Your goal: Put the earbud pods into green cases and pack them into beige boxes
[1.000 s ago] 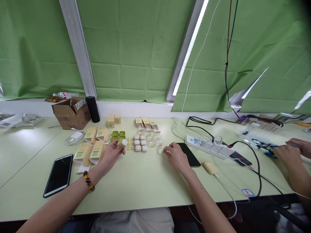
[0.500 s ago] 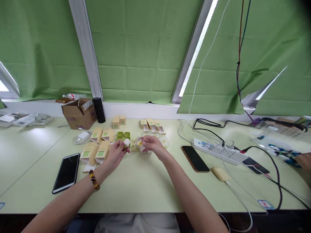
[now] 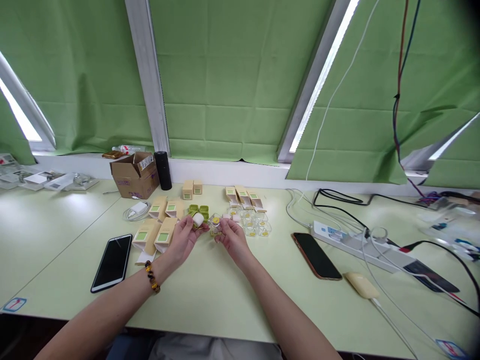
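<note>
Closest in, a white-edged phone [image 3: 111, 262] lay on the left of the desk [image 3: 225, 295] and a brown-edged phone [image 3: 317, 256] on the right, probably kept out to the sides for elbow room. Between them, the left hand [image 3: 183, 237] had its grip closed on a white block [image 3: 198, 219] with green at its side (a cup, I think, but the fingers hid a lot). The right hand [image 3: 234, 243] pinched a clear case [image 3: 215, 223] by its edge, just beside the block, likely so its yellow middle wasn't covered. Left of the hands sat some tan boxes [image 3: 144, 235]. Just past the hands were green cups [image 3: 203, 209], partly hidden pink blocks [image 3: 235, 218] and more cases [image 3: 264, 228], all grouped by kind, seemingly for easy reach. Further back stood three slim boxes [image 3: 243, 196], plus a carton [image 3: 135, 176] beside a black cylinder [image 3: 162, 171].
</note>
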